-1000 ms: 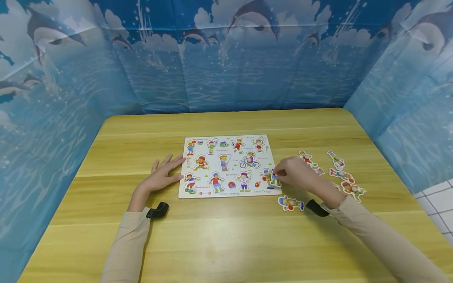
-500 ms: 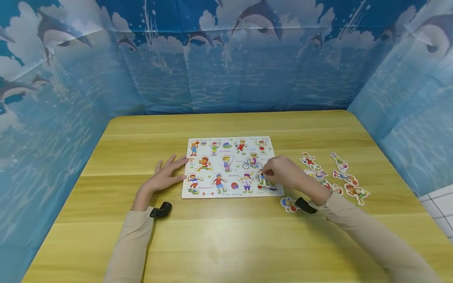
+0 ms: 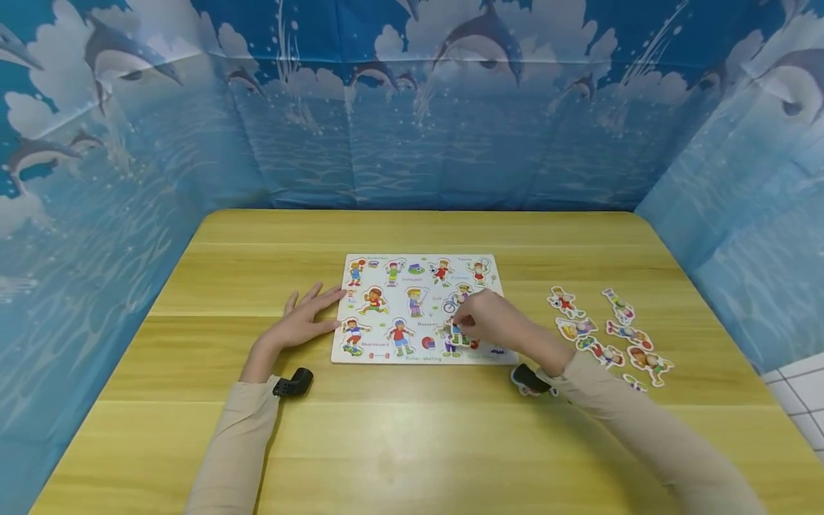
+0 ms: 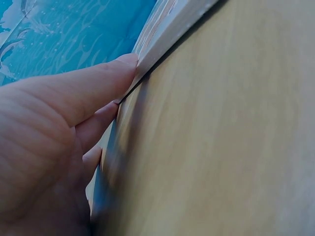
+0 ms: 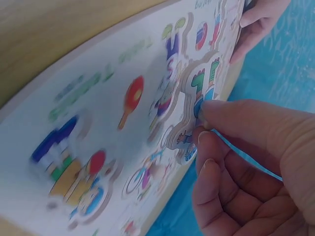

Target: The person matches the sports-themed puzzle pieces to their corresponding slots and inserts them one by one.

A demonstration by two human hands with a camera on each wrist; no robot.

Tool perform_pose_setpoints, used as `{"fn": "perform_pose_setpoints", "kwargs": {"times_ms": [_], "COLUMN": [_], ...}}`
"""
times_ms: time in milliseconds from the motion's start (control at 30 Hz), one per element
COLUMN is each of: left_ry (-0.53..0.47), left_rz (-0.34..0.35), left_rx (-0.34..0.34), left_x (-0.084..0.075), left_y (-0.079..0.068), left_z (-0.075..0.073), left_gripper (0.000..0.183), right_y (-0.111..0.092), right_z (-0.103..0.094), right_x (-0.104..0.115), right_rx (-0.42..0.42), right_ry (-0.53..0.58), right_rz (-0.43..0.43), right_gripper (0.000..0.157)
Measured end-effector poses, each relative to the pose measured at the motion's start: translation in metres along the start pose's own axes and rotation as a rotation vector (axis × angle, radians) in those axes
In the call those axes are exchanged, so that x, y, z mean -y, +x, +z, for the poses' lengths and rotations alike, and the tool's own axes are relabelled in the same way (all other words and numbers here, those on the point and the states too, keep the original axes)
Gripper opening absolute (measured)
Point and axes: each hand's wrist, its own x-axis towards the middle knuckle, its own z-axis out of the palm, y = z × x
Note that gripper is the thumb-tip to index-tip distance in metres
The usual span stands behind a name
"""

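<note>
A white puzzle board (image 3: 393,311) printed with children playing sports lies on the table. My left hand (image 3: 292,331) rests at its left edge, fingers stretched out; in the left wrist view the thumb (image 4: 106,78) touches the board's side. Over the lower right part of the board, my right hand (image 3: 492,322) pinches a figure-shaped puzzle piece (image 5: 199,81) between thumb and fingers. Green-and-blue legs show on that piece, and it is held near the baseball figure (image 5: 172,54). The right fingers hide part of it. The table tennis figure (image 5: 74,177) is visible on the board.
Several loose puzzle pieces lie right of the board, among them a footballer piece (image 3: 565,303) and a runner piece (image 3: 649,363). Another piece sits partly hidden beneath the right wrist camera (image 3: 531,379). A blue dolphin-print curtain (image 3: 412,157) stands behind the table (image 3: 399,443).
My right hand has moved left with the puzzle piece, from the board's right edge past the table tennis figure to the baseball figure. My left hand stays at the board's left edge.
</note>
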Motion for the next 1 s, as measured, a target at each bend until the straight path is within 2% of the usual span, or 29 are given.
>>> {"fn": "perform_pose_setpoints", "kwargs": {"times_ms": [200, 567, 1000], "left_ry": [-0.002, 0.003, 0.004], "left_rz": [0.000, -0.003, 0.006], "left_rx": [0.001, 0.005, 0.001], "left_x": [0.000, 0.003, 0.001], "left_y": [0.001, 0.001, 0.000], "left_z": [0.003, 0.002, 0.003], "left_gripper": [0.063, 0.063, 0.063], "right_y": [0.009, 0.027, 0.047], "right_z": [0.005, 0.016, 0.031], "right_x": [0.009, 0.022, 0.039], "right_rx": [0.035, 0.016, 0.038], "right_ry": [-0.009, -0.025, -0.009], "right_rz": [0.012, -0.066, -0.125], "right_gripper": [0.009, 0.011, 0.014]}}
